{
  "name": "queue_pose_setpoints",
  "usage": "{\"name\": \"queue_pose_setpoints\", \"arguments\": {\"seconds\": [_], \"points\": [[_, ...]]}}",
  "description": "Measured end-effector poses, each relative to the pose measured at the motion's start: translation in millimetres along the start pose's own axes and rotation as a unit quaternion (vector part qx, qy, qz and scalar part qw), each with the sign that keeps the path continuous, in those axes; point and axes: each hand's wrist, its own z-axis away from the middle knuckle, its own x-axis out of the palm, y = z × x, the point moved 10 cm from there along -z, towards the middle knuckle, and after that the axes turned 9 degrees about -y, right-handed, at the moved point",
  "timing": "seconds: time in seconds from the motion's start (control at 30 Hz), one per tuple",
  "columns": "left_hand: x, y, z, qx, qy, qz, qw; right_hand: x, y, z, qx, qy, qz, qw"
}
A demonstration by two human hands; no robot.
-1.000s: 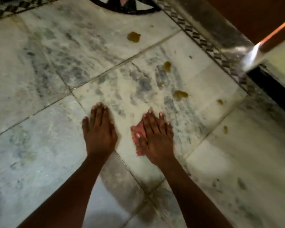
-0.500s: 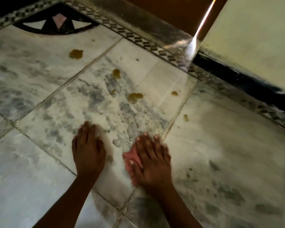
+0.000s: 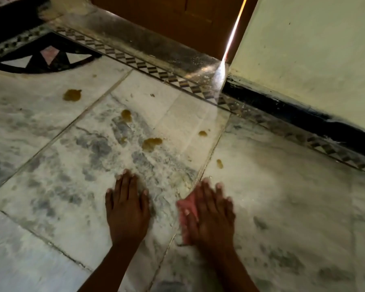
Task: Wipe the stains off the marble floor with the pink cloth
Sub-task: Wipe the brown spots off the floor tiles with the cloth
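Marble floor (image 3: pixel 51 186) carried 5 brown stains (image 3: pixel 151 143). Right hand (image 3: pixel 211 216), fingers spread, pressed pink cloth (image 3: pixel 187 207) flat; left hand (image 3: pixel 128 209) lay flat.

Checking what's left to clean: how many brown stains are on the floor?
5 clear stains: far left, middle, centre, right, nearest cloth. Tiny specks may add more.

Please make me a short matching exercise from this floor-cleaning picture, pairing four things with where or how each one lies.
Things:
1. left hand
2. pink cloth
3. largest brown stain
4. wooden door

Places or states:
A. behind the stone threshold, at the top
B. flat on bare marble, holding nothing
C. near the black patterned inlay, far left
D. pressed to the floor under the right hand

Pairs: 1-B, 2-D, 3-C, 4-A
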Motion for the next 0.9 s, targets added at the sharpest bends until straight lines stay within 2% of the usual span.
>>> {"name": "queue_pose_setpoints", "arguments": {"seconds": [0.07, 0.13, 0.17, 0.23, 0.33, 0.4, 0.53, 0.6, 0.63, 0.7, 0.8, 0.87, 0.9], "points": [[5, 0, 2, -0.004, 0.000, -0.013, 1.000, 1, 37, -32, 0.089, 0.002, -0.014, 0.996], [6, 0, 0, -0.007, -0.002, -0.022, 1.000, 2, 50, -73, 0.143, -0.002, -0.032, 0.989], [5, 0, 0, -0.010, -0.004, -0.025, 1.000, 2, 43, -88, 0.139, -0.009, -0.031, 0.990], [3, -2, -1, -0.012, 0.000, -0.022, 1.000, 6, 14, -95, 0.077, -0.019, -0.015, 0.997], [0, 1, -1, -0.015, -0.001, -0.009, 1.000, 3, -10, -44, -0.014, -0.023, -0.012, 1.000], [0, 1, 0, -0.021, -0.004, -0.007, 1.000, 3, 6, -5, -0.010, -0.037, 0.002, 0.999], [1, 1, 1, -0.015, 0.008, -0.013, 1.000, 5, 69, -39, 0.161, -0.047, -0.008, 0.986], [4, -1, 0, -0.016, 0.011, -0.015, 1.000, 9, 67, -84, 0.198, -0.063, -0.046, 0.977], [4, -2, 0, -0.016, 0.011, -0.012, 1.000, 10, 54, -99, 0.176, -0.073, -0.047, 0.981], [-1, 0, 0, -0.006, 0.012, 0.006, 1.000, 8, 16, -99, 0.080, -0.069, -0.034, 0.994], [-7, -5, 4, -0.005, 0.013, 0.052, 0.999, 8, -35, -44, -0.083, -0.082, -0.059, 0.991], [-7, -8, 7, 0.004, 0.007, 0.089, 0.996, 11, -45, -9, -0.111, -0.127, -0.194, 0.966], [-6, -9, 7, 0.010, 0.004, 0.110, 0.994, 10, -46, 1, -0.090, -0.157, -0.307, 0.934]]}}
